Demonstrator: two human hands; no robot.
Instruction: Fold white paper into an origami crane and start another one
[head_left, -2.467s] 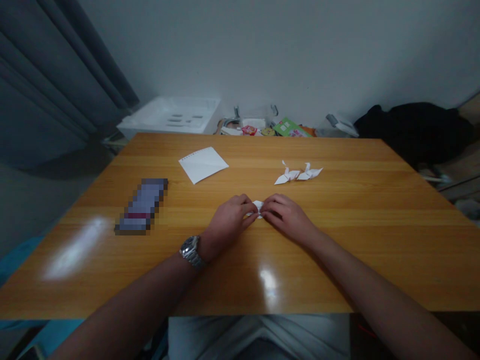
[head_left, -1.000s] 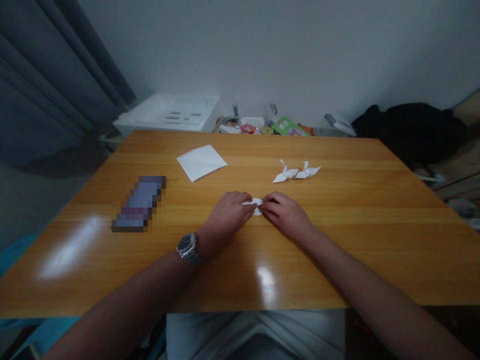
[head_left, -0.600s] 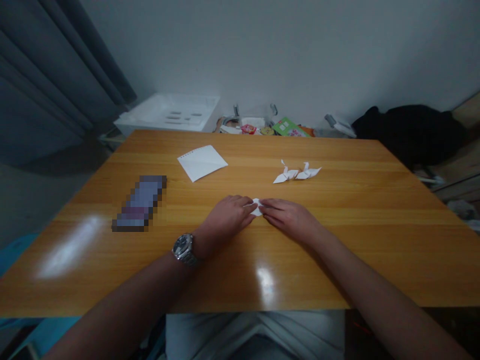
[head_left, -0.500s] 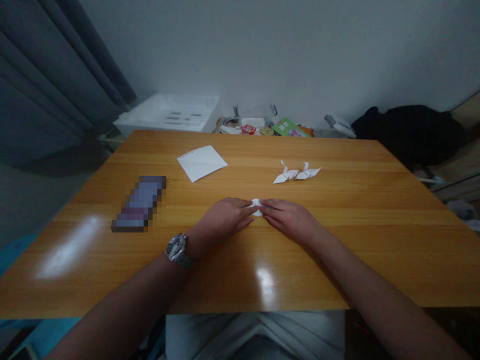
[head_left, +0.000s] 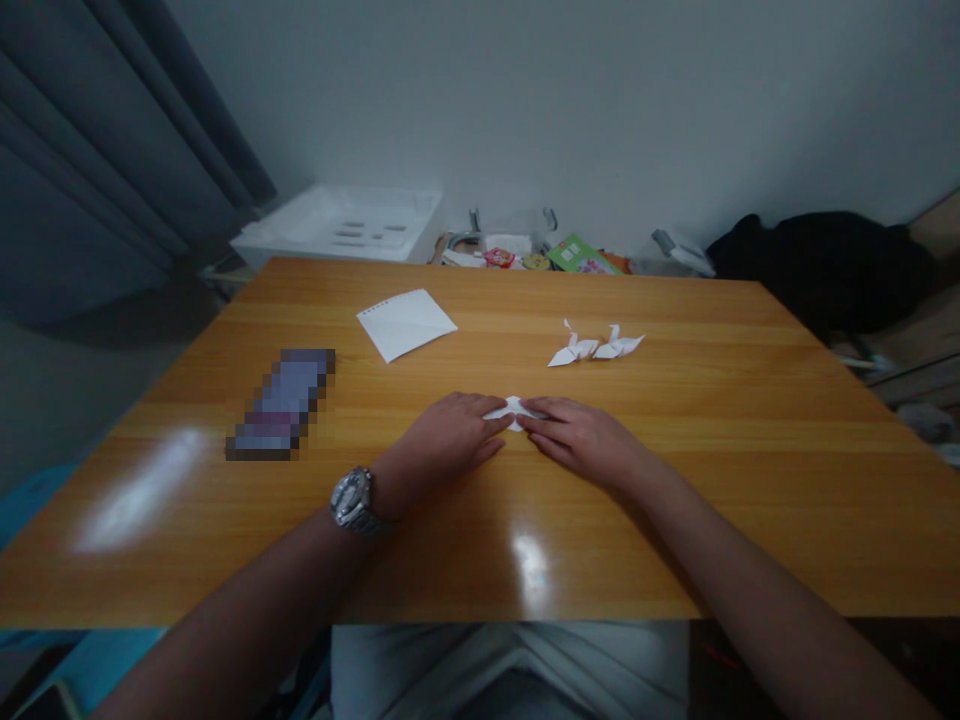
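A small folded white paper piece (head_left: pixel 513 411) lies on the wooden table (head_left: pixel 675 480) in front of me. My left hand (head_left: pixel 450 440), with a metal watch (head_left: pixel 351 500) on its wrist, lies flat with fingers stretched out, fingertips on the left side of the paper. My right hand (head_left: pixel 581 440) lies flat the same way, fingertips pressing the paper's right side. Most of the paper is hidden under the fingers. Two finished white folded paper figures (head_left: pixel 596 347) sit side by side farther back on the right.
A white sheet with a torn perforated edge (head_left: pixel 405 323) lies at the back left. A blurred-out dark oblong object (head_left: pixel 283 403) lies left of my hands. Behind the table are a white box (head_left: pixel 341 225), small colourful clutter (head_left: pixel 536 255) and a black bag (head_left: pixel 825 265).
Both hands went from curled fingers pinching the small paper to fingers stretched flat and pressing it on the table. The paper stays in the same place.
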